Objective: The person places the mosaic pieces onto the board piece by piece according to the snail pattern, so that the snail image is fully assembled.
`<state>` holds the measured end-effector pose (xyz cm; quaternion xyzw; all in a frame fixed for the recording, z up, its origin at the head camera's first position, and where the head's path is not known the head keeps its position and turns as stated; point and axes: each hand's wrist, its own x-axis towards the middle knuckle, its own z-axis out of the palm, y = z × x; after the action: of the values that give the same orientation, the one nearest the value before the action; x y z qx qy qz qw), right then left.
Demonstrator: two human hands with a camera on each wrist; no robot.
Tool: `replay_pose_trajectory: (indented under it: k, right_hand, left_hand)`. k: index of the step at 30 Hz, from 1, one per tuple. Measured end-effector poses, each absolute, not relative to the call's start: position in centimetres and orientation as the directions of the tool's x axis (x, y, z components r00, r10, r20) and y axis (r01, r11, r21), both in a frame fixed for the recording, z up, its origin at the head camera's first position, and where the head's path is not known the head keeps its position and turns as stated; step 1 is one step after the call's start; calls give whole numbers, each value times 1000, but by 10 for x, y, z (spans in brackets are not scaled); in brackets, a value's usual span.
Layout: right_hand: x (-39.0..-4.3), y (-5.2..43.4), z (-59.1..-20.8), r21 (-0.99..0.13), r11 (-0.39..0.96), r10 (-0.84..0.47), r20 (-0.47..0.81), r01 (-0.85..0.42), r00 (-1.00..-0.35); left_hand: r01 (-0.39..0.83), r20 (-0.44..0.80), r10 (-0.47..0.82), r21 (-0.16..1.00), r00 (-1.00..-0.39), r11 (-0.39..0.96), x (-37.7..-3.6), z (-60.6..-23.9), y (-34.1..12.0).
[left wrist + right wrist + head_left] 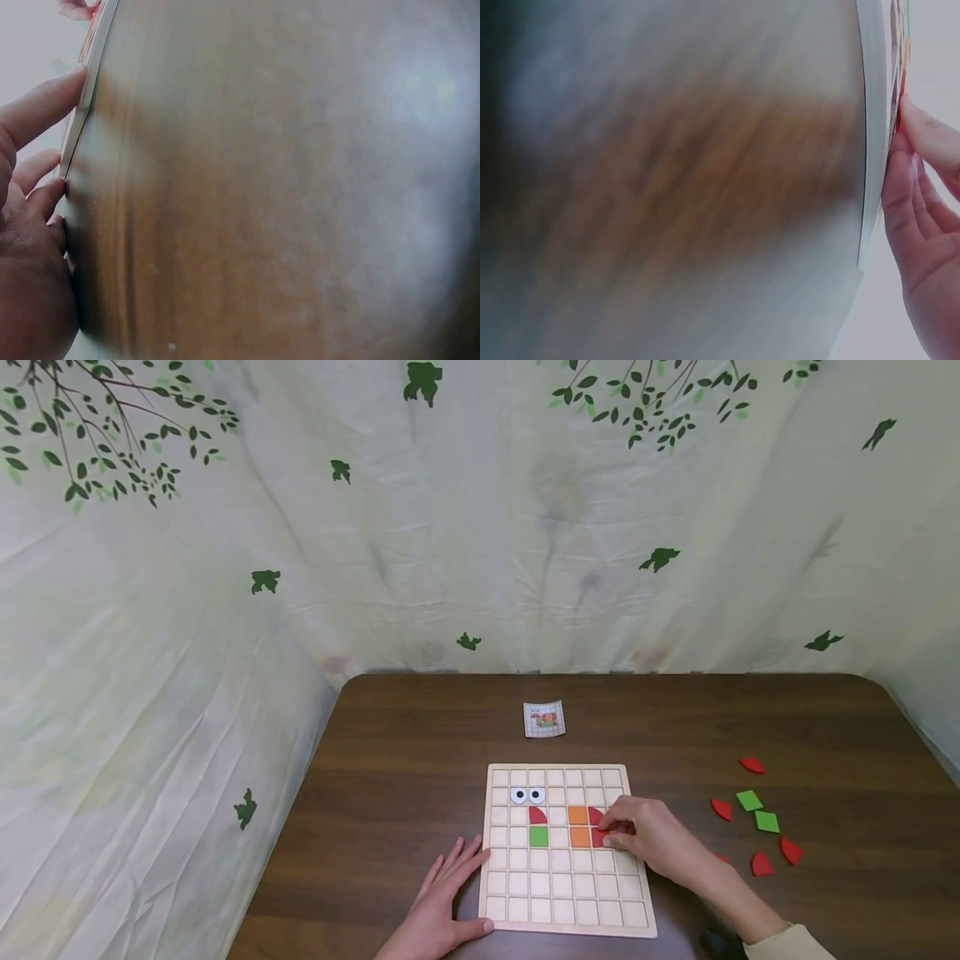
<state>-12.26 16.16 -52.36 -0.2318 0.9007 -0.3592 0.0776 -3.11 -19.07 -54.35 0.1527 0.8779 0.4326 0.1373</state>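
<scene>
Head view, surface: a dark wood-grain table [420,752] fills the lower half of the frame; behind and to the left hangs a pale cloth backdrop [480,527] printed with green leaves.
Head view, board: a wooden grid board [558,893] lies low centre, with two googly eyes, red, green and orange tiles in its cells.
Head view, right hand [648,839]: fingers curled, pinching a red quarter-round tile [597,837] on the board beside the orange tiles.
Head view, left hand [442,902]: spread flat on the table, fingertips against the board's left edge.
Head view, extras: pattern card [543,719] above the board; loose red and green pieces [757,814] at right.
Left wrist view: straight fingers [37,112] at the left touch the board's edge; blurred table elsewhere.
Right wrist view: fingers [922,142] at the right edge meet the board; the grip is hard to read here.
</scene>
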Motion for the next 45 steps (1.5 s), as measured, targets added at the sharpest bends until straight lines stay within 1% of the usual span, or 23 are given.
replay_pose_trajectory:
  k: [6, 10, 15, 23, 28, 30, 39, 45]
  right_hand:
    - [-120, 171, -519, -732, 613, -457, -21, -297, -889]
    - [-114, 181, -518, -753, 596, -440, -15, -279, -898]
    - [-108, 198, -516, -754, 600, -404, 2, -267, -915]
    - [-107, 234, -515, -652, 706, -284, 94, -275, -954]
    - [-111, 258, -507, -574, 775, -222, 144, -264, -964]
    - [-113, 266, -503, -564, 791, -199, 128, -236, -972]
    - [-119, 294, -501, -598, 796, -163, -57, -97, -985]
    - [-120, 299, -505, -596, 800, -176, -119, -72, -977]
  left_hand:
    - [155, -102, 385, 800, -917, 580, -30, -542, -190]
    - [159, -98, 387, 800, -917, 579, -30, -542, -189]
    - [125, -135, 377, 799, -916, 588, -30, -541, -190]
    - [160, -94, 382, 798, -919, 581, -29, -541, -191]
    - [152, -102, 380, 799, -919, 582, -30, -543, -191]
    - [166, -92, 383, 792, -919, 588, -30, -544, -191]
    - [165, -99, 391, 793, -915, 587, -30, -544, -191]
    - [172, -91, 399, 799, -913, 576, -31, -543, -191]
